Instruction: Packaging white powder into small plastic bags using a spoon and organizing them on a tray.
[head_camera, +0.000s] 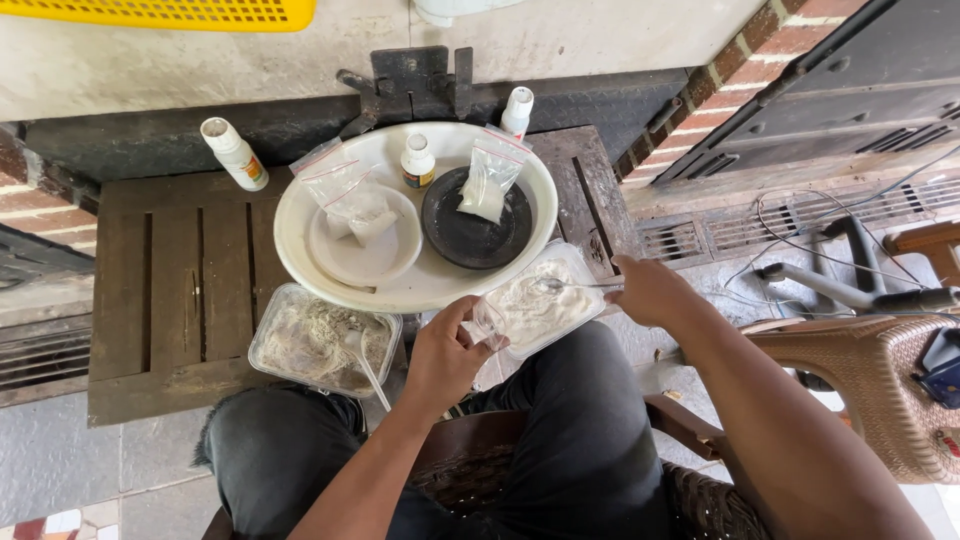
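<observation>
My left hand (445, 350) grips the near corner of a clear plastic container (535, 300) full of white paste, held above my lap. My right hand (650, 290) holds a spoon (570, 285) by its handle, the bowl of the spoon resting in the paste. A second clear container (320, 340) with a greyish crumbly mix and a white spoon (365, 365) in it sits on my left knee at the edge of a dark wooden table (170, 290).
A large white basin (420, 290) on the table holds a white dish (365, 255), a black dish (475, 220), two zip bags of white powder and a small bottle (417, 160). Two white bottles (235, 152) (517, 108) stand behind. A wicker chair (860, 380) is at the right.
</observation>
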